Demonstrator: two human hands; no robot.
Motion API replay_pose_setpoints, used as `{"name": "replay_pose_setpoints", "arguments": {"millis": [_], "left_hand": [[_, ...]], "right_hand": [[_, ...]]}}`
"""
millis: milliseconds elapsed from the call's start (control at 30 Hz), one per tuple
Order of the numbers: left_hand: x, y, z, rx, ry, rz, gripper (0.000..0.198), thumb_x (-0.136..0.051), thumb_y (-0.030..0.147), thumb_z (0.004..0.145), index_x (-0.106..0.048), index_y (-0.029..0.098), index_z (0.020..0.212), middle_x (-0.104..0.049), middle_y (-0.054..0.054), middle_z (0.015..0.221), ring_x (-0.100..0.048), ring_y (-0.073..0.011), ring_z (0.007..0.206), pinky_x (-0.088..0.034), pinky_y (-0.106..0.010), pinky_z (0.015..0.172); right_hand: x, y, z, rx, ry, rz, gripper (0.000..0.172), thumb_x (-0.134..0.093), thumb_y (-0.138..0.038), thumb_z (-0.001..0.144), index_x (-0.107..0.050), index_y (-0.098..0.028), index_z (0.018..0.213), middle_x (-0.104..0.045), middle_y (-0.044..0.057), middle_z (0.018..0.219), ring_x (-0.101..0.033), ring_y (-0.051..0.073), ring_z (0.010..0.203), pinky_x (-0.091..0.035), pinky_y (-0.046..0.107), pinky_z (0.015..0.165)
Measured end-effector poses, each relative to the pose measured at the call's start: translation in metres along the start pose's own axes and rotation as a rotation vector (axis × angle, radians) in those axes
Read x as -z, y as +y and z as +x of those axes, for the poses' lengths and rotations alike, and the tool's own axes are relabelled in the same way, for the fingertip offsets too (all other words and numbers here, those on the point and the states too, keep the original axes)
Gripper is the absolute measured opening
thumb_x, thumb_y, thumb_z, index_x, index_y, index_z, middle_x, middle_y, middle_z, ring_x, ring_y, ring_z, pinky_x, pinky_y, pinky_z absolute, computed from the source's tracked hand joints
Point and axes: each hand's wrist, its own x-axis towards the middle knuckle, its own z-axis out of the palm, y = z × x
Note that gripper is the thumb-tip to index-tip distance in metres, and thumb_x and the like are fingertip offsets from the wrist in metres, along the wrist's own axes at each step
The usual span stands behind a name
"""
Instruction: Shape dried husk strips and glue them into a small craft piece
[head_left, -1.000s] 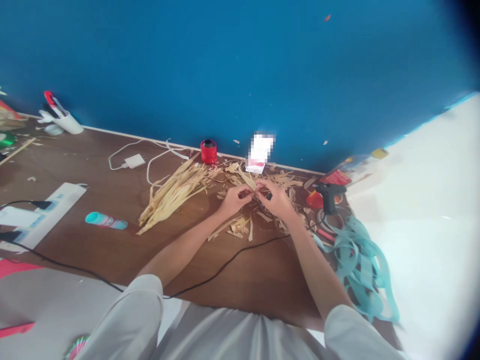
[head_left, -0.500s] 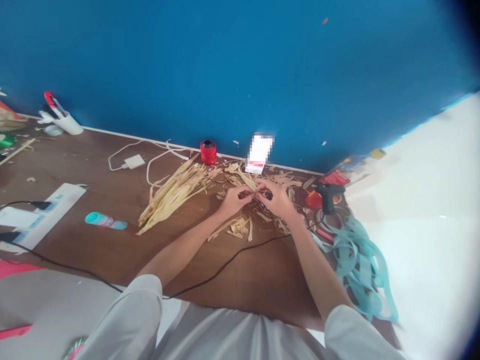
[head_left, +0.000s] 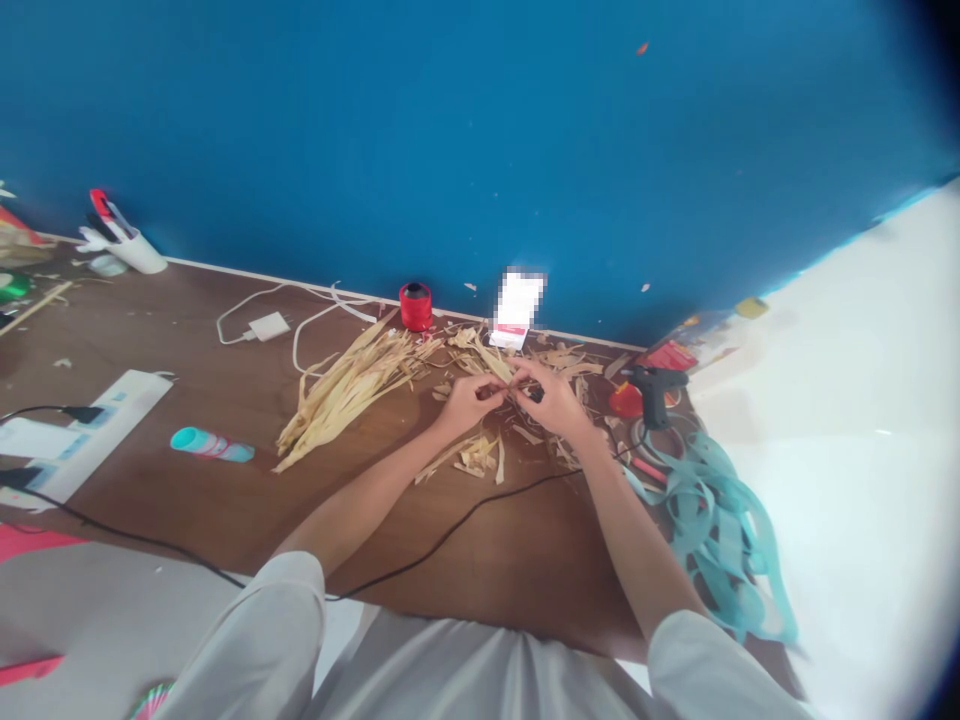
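Note:
My left hand (head_left: 471, 402) and my right hand (head_left: 549, 400) meet fingertip to fingertip over the brown table (head_left: 360, 510). Both are closed in a pinch, and what lies between the fingers is too small to make out. Dry husk scraps (head_left: 476, 455) are scattered around and below them, with more strips just behind the fingers. To the left of my left hand lies a bundle of pale dry husk strips (head_left: 349, 390). A bright phone (head_left: 517, 305) leans on the blue wall behind my hands.
A red spool (head_left: 415, 308) stands near the wall. On the right are a black glue gun (head_left: 654, 392) and tangled teal ribbon (head_left: 712, 530). A black cable (head_left: 450, 535) crosses in front. Leftward lie a teal tube (head_left: 212, 444), a white charger (head_left: 268, 326) and a power strip (head_left: 112, 430).

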Motion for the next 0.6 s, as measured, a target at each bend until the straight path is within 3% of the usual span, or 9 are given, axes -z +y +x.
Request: {"name": "replay_pose_setpoints", "arguments": {"millis": [600], "left_hand": [[-0.0011,0.0006,-0.0008,0.002,0.006,-0.016,0.022,-0.062,0.03,0.077,-0.07,0.012,0.086,-0.068,-0.003,0.073,-0.05,-0.0085,0.057,-0.039,-0.02,0.054]], "right_hand": [[-0.0015,-0.0002,0.0004,-0.039,-0.002,0.029,0.057,-0.055,-0.017,0.078,-0.045,-0.025,0.133,-0.067,0.003,0.092,-0.063,0.021,0.09,-0.048,0.038,0.088]]}}
